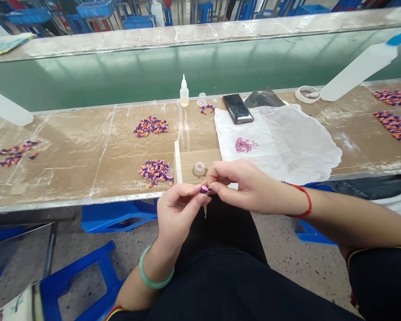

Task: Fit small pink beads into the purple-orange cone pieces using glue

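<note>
Between the fingertips of my left hand [182, 207] is a small purple and pink piece [204, 189], pinched just off the table's front edge. My right hand [235, 183] is closed in a pinch against the same piece; whether it also grips something tiny there is hidden. Right behind my fingers, a small clear cup [199, 169] stands on a cardboard sheet [200, 156], with a white strip [177, 161] along its left side. A heap of similar purple, pink and orange pieces [155, 171] lies left of it. Tiny pink bits [244, 144] are scattered on a white cloth [287, 138].
At the back of the table [70, 156] stand a dropper bottle [184, 92] and a clear lid [202, 99]. A phone [238, 108] rests on the cloth's edge, near a tape roll [307, 94]. Another heap [151, 126] lies farther back. Blue stools [83, 281] stand below.
</note>
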The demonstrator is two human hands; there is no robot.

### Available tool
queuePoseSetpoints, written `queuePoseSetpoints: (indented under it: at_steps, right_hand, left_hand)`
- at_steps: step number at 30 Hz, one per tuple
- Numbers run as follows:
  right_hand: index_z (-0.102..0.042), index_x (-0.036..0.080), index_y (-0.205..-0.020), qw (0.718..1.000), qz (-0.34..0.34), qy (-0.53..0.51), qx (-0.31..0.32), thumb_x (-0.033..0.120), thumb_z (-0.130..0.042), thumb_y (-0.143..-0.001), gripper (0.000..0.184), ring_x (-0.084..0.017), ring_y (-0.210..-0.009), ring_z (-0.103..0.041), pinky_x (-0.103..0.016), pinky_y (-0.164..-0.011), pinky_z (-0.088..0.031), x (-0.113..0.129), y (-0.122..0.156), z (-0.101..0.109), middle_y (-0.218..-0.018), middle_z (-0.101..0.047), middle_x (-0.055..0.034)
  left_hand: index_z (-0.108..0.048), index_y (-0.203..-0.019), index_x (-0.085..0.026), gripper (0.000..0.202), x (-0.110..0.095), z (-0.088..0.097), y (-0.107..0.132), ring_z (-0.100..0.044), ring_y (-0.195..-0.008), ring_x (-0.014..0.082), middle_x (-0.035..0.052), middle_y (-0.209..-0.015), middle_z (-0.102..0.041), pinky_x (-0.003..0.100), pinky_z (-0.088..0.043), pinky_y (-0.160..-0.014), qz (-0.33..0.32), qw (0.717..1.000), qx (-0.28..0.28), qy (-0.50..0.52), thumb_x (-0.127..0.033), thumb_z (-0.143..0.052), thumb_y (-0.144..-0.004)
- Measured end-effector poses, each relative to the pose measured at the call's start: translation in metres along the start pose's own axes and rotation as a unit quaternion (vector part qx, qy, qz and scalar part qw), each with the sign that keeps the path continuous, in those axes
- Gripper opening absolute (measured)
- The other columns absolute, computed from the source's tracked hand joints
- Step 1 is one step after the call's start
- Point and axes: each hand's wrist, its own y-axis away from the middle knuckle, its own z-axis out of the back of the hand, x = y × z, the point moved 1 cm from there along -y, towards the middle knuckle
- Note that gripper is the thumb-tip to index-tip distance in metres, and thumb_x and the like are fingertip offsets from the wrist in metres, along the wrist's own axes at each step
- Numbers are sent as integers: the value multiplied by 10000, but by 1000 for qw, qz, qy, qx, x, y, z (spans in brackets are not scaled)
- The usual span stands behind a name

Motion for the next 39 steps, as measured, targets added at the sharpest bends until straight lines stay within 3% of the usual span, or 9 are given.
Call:
queuePoseSetpoints:
  at_steps: [7, 14, 30, 35, 39]
  right_hand:
    - [-514, 186, -770, 1000, -8, 25, 10, 152, -521, -887, 123, -78, -561, -484, -203, -524, -366, 0, 2, 1, -651, -570, 34]
    - [-511, 179, -787, 995, 34, 92, 9, 145, -485, -912, 132, -80, -545, -488, -216, -519, -343, 3, 1, 0, -656, -562, 30]
    - [-452, 198, -821, 981, 101, 150, -68, 138, -478, -964, 158, -88, -536, -518, -207, -527, -352, -2, 1, -13, -683, -566, 21]
    - [-494, 193, -832, 991, 56, 101, -67, 149, -485, -957, 133, -91, -546, -559, -205, -531, -391, -6, 0, -11, -686, -612, 16]
    - [-545, 201, -879, 993, -21, 50, -102, 227, -474, -986, 131, -151, -734, -707, -236, -593, -477, -10, 2, 1, -815, -711, -39]
  left_hand:
    - [-779, -803, -208, 135, 1, -1, 1, -738, -635, 137, 12, -775, -776, 209, -648, -607, -3, 1000, 1, -13, -265, -885, -742]
    - [-789, -812, -217, 94, 3, -1, 0, -725, -632, 130, 14, -781, -778, 213, -632, -608, -13, 1000, 6, -13, -232, -867, -762]
    - [-777, -771, -214, 137, 7, -6, -3, -713, -579, 116, -5, -718, -758, 187, -612, -560, 9, 999, -35, 36, -281, -891, -736]
    - [-779, -809, -212, 131, 7, -6, -3, -740, -607, 124, 5, -760, -787, 177, -629, -593, 17, 999, -44, 20, -271, -880, -749]
    - [-776, -864, -199, 140, 4, -7, -3, -755, -629, 135, 6, -764, -790, 177, -641, -626, 22, 999, -35, -14, -202, -859, -752]
